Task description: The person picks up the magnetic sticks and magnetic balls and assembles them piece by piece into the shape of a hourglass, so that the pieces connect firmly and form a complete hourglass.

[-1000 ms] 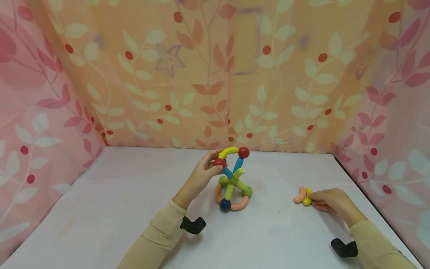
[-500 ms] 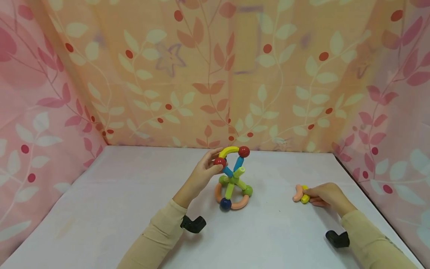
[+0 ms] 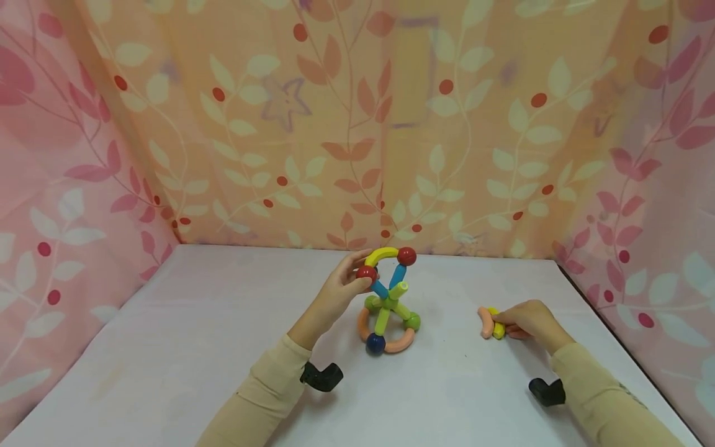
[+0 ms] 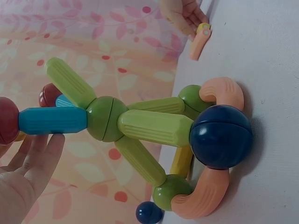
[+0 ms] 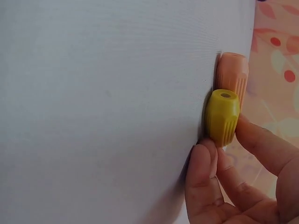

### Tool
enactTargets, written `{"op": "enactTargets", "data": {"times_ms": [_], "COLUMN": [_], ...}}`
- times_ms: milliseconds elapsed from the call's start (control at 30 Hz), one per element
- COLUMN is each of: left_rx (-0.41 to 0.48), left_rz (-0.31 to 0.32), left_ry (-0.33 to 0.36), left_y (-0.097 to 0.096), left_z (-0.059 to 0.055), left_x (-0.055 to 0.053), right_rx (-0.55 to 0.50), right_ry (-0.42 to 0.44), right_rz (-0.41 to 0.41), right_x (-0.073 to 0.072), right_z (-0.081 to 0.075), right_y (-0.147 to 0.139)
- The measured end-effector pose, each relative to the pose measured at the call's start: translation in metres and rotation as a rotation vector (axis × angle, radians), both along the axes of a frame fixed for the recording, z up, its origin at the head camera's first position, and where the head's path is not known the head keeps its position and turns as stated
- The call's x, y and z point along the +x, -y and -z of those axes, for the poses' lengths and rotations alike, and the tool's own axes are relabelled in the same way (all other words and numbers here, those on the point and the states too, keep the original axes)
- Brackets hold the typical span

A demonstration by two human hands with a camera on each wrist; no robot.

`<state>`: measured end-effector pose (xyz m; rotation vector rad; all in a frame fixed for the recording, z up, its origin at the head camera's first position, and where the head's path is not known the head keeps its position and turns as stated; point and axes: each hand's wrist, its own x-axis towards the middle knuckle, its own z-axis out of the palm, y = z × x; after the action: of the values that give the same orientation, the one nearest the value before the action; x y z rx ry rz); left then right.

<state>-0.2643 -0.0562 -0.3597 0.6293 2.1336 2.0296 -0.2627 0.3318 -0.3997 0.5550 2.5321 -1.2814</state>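
A magnetic ball-and-stick structure (image 3: 382,323) stands on the white table, with peach curved sticks at its base and green sticks above. My left hand (image 3: 337,292) grips its upper left red ball (image 3: 366,273), the thumb on the near side; some fingers are hidden behind. A blue stick (image 4: 52,120) joins that ball to the green centre ball (image 4: 105,119). To the right, my right hand (image 3: 533,323) pinches a yellow curved stick (image 5: 223,119) low over the table. A peach curved stick (image 3: 485,323) lies against the yellow one's left side.
The white table (image 3: 184,347) has a patterned cloth (image 3: 346,124) behind it and at both sides. A black wrist mount (image 3: 322,377) sticks out from the left sleeve, another black mount (image 3: 547,392) from the right. A dark blue ball (image 4: 149,213) shows behind the structure.
My right hand has slid left toward the structure, and the yellow and peach curved sticks have moved along with it. The left hand and the structure stay in place.
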Motion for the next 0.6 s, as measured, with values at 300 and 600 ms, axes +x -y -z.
{"op": "enactTargets", "data": {"times_ms": [300,600], "left_rx": [-0.006,-0.002], "left_rz": [0.014,0.017], "left_ry": [-0.01,-0.012], "left_y": [-0.004,-0.003], "left_z": [-0.002,0.0], "left_x": [0.001,0.0], "right_rx": [0.097,-0.007], "right_ry": [-0.16,-0.241], "right_rz": [-0.014,-0.108], "right_x": [-0.003,-0.05], "right_z": [-0.01,-0.018], "right_y": [0.015,0.091]}}
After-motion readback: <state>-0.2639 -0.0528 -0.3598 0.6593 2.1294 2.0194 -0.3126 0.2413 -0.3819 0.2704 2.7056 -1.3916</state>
